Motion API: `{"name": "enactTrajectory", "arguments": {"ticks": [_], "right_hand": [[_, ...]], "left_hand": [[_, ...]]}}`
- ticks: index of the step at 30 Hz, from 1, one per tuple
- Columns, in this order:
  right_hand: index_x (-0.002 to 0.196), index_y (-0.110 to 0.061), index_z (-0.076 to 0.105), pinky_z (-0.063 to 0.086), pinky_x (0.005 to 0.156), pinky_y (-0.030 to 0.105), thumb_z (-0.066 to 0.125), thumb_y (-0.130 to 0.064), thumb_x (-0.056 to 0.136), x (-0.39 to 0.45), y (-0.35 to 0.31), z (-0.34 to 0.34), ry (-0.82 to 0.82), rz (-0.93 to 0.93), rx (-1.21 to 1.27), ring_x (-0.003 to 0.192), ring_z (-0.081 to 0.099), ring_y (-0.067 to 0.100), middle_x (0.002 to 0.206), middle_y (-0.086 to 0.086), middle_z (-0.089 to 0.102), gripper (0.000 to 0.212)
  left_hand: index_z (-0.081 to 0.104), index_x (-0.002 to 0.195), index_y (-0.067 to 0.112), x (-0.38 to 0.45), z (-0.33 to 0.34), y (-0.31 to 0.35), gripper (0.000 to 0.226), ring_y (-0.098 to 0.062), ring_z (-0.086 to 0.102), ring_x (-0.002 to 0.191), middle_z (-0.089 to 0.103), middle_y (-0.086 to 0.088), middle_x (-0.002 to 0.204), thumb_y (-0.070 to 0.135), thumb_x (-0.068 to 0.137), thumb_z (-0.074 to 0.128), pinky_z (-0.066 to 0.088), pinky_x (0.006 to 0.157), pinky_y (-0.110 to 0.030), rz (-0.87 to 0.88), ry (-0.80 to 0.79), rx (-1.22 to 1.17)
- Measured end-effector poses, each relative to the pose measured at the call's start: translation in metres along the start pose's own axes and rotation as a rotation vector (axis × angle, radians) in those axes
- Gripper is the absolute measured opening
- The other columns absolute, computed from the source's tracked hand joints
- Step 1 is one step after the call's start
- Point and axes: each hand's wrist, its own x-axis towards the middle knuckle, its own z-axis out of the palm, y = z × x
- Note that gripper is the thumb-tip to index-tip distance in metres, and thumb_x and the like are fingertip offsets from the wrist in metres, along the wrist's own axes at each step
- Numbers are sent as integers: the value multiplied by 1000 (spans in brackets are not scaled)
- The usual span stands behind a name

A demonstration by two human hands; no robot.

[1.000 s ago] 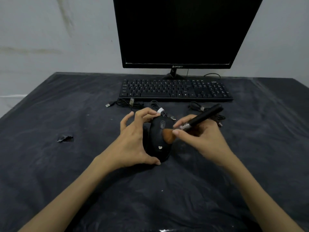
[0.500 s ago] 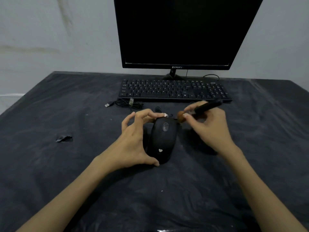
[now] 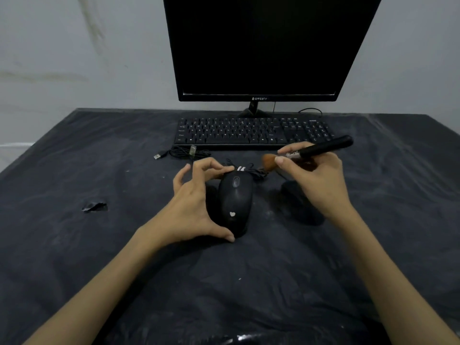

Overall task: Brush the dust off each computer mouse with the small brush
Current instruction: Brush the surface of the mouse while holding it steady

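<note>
A black wired mouse (image 3: pixel 235 202) with a small white heart mark lies on the dark table cover. My left hand (image 3: pixel 191 205) grips it, thumb at its near end and fingertips at its far end. My right hand (image 3: pixel 318 180) pinches a small black-handled brush (image 3: pixel 323 148). Its orange-brown bristles (image 3: pixel 268 162) hang in the air beyond the mouse's far right corner, not touching it. A dark rounded shape (image 3: pixel 301 207) lies below my right hand; whether it is a second mouse or a shadow I cannot tell.
A black keyboard (image 3: pixel 251 133) and a dark monitor (image 3: pixel 261 46) stand at the back. Coiled cables lie before the keyboard, one ending in a USB plug (image 3: pixel 157 156). A small tear (image 3: pixel 94 207) marks the dusty black cover at the left.
The brush was on the mouse's top a second ago. My right hand has lifted it off and away to the far right. My left hand has kept its grip.
</note>
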Motion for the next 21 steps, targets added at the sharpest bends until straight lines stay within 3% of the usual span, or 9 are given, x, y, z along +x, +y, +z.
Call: {"name": "enactTrajectory", "arguments": {"ticks": [2,6,8,11,13,17,19,21], "right_hand": [[90,-20,74,52,79,21,77,-18,79,-6,1,4,-34,25,82,86,67,6,86,-7,73,12],[90,-19,73,46,76,11,76,-11,78,-32,3,20,-192,9,90,84,65,-1,88,-9,71,14],[88,-24,73,48,78,16,77,-14,78,-46,10,15,-302,-53,-23,87,64,3,88,-11,70,14],[84,-29,74,53,81,29,80,-21,76,-53,14,-5,-520,38,-104,84,66,9,85,-10,71,13],[84,-26,74,54,82,29,79,-19,76,-48,14,-11,-481,66,-65,84,68,11,85,-5,73,11],[87,-20,74,50,75,18,77,-13,78,-25,5,-3,-185,37,97,81,66,6,85,-5,72,12],[89,-20,74,50,75,21,77,-14,78,-23,5,11,-172,28,73,82,66,8,86,-6,72,13],[89,-20,74,48,74,20,77,-14,78,-31,7,19,-269,31,41,78,65,2,83,-7,71,13]], "left_hand": [[18,123,30,3,-2,-3,116,22,13,132,28,42,133,67,34,83,-4,118,-41,-32,-4,39],[12,109,47,7,-2,-7,108,1,23,136,42,29,132,72,29,80,1,110,-24,-86,-43,40],[14,110,43,9,-2,-9,109,0,25,135,42,35,128,74,28,78,3,105,-19,-109,-51,37],[15,112,40,11,-3,-11,110,2,21,132,46,31,129,73,29,79,2,103,-18,-131,-79,35],[16,111,41,13,-4,-11,109,3,21,130,48,29,128,70,30,83,2,103,-18,-141,-100,40],[17,109,41,14,-4,-11,108,1,24,130,51,27,127,66,30,85,3,102,-17,-151,-113,48],[17,109,41,16,-4,-11,108,-1,25,130,51,25,128,67,29,85,5,101,-21,-157,-126,55],[16,108,42,19,-4,-11,107,-2,25,130,52,25,128,68,29,84,6,100,-24,-169,-142,63]]}}
